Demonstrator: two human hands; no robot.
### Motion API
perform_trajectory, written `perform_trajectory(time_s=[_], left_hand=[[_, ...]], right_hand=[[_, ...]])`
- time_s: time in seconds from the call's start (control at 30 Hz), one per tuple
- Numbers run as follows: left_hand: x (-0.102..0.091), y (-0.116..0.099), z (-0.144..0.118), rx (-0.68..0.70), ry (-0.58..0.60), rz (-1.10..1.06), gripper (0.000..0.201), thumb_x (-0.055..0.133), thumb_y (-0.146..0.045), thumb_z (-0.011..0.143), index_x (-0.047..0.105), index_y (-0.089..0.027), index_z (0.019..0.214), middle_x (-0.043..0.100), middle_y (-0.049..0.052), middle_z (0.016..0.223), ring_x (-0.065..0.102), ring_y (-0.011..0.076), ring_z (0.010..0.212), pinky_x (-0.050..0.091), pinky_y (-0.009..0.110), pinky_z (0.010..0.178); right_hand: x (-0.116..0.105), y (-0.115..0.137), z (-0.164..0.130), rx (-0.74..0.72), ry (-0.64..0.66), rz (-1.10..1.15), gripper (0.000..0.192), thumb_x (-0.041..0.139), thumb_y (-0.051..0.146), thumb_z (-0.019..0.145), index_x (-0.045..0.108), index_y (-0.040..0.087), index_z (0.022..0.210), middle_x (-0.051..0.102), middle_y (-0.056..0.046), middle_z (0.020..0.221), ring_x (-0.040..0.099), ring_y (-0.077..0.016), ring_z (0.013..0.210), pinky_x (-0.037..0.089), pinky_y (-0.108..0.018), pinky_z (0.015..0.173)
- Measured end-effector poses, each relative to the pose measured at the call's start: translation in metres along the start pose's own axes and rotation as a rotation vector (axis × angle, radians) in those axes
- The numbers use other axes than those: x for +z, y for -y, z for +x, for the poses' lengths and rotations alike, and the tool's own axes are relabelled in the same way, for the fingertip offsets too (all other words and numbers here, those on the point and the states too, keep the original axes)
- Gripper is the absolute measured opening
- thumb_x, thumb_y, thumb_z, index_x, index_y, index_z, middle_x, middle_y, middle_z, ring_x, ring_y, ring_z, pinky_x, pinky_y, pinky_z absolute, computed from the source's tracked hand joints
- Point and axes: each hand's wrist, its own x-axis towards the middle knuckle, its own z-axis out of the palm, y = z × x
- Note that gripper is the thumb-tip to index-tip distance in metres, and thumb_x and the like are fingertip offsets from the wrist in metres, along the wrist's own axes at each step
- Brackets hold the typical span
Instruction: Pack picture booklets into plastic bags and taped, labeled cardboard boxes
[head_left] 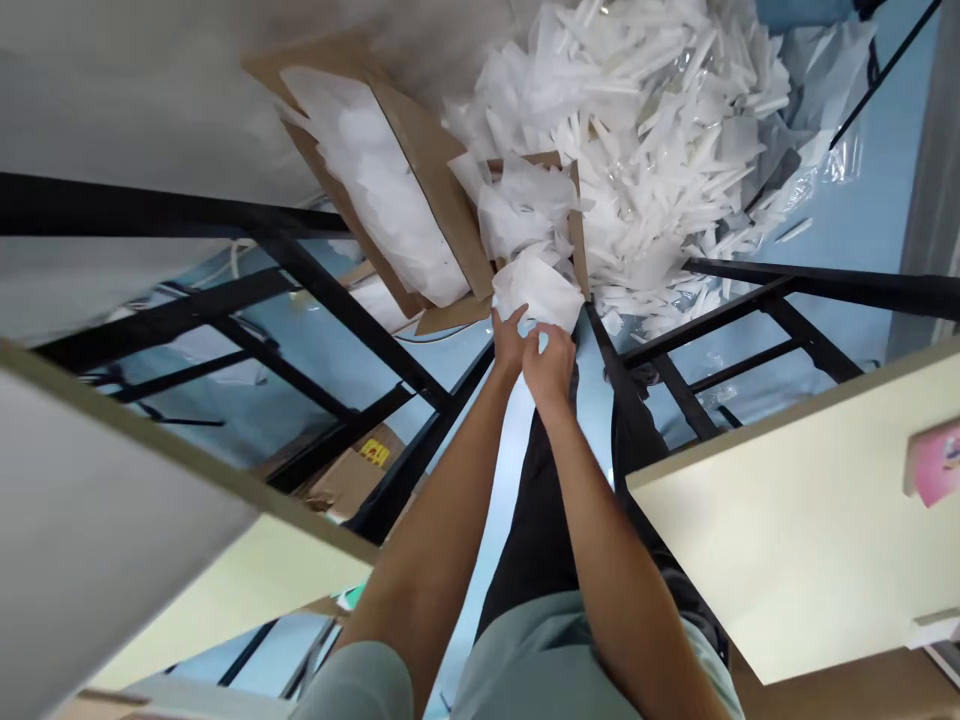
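Note:
Both of my hands are at the near edge of a white, thin, soft sheet or pouch [538,285] at the front of a small open cardboard box. My left hand [508,342] holds its lower left edge, thumb and fingers at the rim. Close beside it, my right hand [549,362] has bent fingers pinching the lower right part. Whether the piece is a foam pouch or a flat sheet, I cannot tell. More crumpled white sheets [525,205] fill the small cardboard box [579,235] behind it.
A larger cardboard box [431,170] full of white sheets leans at the left. A big heap of white pieces [652,150] covers the floor behind. Black metal frames [360,335] and pale tabletops [810,480] flank me on both sides. Another carton [360,470] lies under the left frame.

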Motion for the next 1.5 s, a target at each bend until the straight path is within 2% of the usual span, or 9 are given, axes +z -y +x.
perform_trajectory(time_s=[0.13,0.27,0.43,0.57,0.77,1.0,1.13,1.3,1.5], left_hand=[[0.020,0.012,0.039,-0.104,-0.056,0.036,0.062,0.086,-0.017,0.074,0.072,-0.019,0.135,0.033,0.019,0.177,0.033,0.0422,0.167,0.023,0.053,0.139],[0.021,0.013,0.038,-0.062,-0.093,-0.034,0.053,0.080,-0.018,0.078,0.072,-0.017,0.130,0.058,0.020,0.156,0.049,0.0409,0.153,0.031,0.055,0.135],[-0.003,-0.010,-0.026,-0.104,-0.144,-0.244,0.037,0.076,-0.032,0.082,0.079,-0.017,0.116,0.078,0.012,0.114,0.071,0.0315,0.113,0.055,0.049,0.111],[-0.033,-0.046,-0.088,-0.133,-0.201,-0.485,0.039,0.081,-0.047,0.081,0.079,-0.018,0.108,0.078,0.007,0.103,0.074,0.0266,0.106,0.060,0.041,0.099],[-0.095,-0.126,-0.157,-0.127,-0.158,-0.782,0.034,0.089,-0.046,0.079,0.071,-0.021,0.094,0.078,0.004,0.100,0.077,0.0203,0.098,0.062,0.033,0.091],[-0.141,-0.246,-0.237,0.060,0.054,-0.640,0.021,0.079,-0.049,0.095,0.076,-0.029,0.101,0.080,0.005,0.117,0.078,0.0236,0.112,0.066,0.037,0.098],[-0.120,-0.292,-0.279,0.142,0.211,-0.614,0.012,0.081,-0.043,0.095,0.077,-0.032,0.093,0.080,0.001,0.106,0.079,0.0208,0.105,0.068,0.036,0.093],[-0.067,-0.320,-0.330,0.107,0.562,-0.423,0.026,0.075,-0.054,0.095,0.079,-0.030,0.103,0.082,0.006,0.115,0.079,0.0289,0.117,0.069,0.045,0.097],[0.005,-0.323,-0.377,-0.104,0.818,-0.232,0.029,0.075,-0.051,0.087,0.080,-0.026,0.102,0.084,0.008,0.109,0.081,0.0300,0.111,0.071,0.043,0.092]], right_hand=[[0.036,-0.035,0.052,-0.006,-0.011,-0.102,0.031,0.055,0.016,0.105,0.076,0.007,0.126,0.069,-0.026,0.143,0.053,-0.0353,0.150,0.036,-0.053,0.132],[0.045,-0.057,0.058,-0.048,-0.012,-0.052,0.032,0.054,0.016,0.103,0.076,0.010,0.126,0.072,-0.023,0.139,0.058,-0.0331,0.146,0.039,-0.051,0.130],[0.040,-0.065,0.040,-0.002,-0.068,0.027,0.049,0.059,0.024,0.103,0.064,0.005,0.147,0.062,-0.028,0.158,0.054,-0.0355,0.154,0.037,-0.057,0.133],[0.026,-0.045,0.006,0.022,-0.057,0.159,0.059,0.064,0.045,0.106,0.061,0.009,0.153,0.063,-0.027,0.159,0.056,-0.0358,0.154,0.040,-0.058,0.132],[-0.031,0.035,-0.072,-0.048,0.018,0.470,0.055,0.056,0.056,0.112,0.066,0.018,0.150,0.073,-0.017,0.149,0.070,-0.0289,0.141,0.056,-0.045,0.121],[-0.161,0.107,-0.138,-0.377,-0.177,0.501,0.028,0.057,0.035,0.114,0.077,0.028,0.131,0.083,-0.008,0.122,0.080,-0.0242,0.115,0.067,-0.037,0.101],[-0.230,0.099,-0.163,-0.454,-0.435,0.462,0.033,0.057,0.023,0.112,0.079,0.033,0.134,0.083,-0.007,0.121,0.081,-0.0241,0.114,0.068,-0.039,0.099],[-0.303,0.046,-0.205,-0.469,-0.703,0.320,0.057,0.064,0.023,0.109,0.059,0.039,0.163,0.079,-0.006,0.140,0.078,-0.0281,0.128,0.067,-0.046,0.108],[-0.345,-0.035,-0.264,-0.323,-0.861,0.130,0.065,0.071,0.043,0.105,0.053,0.034,0.167,0.073,-0.010,0.153,0.071,-0.0335,0.141,0.064,-0.050,0.112]])
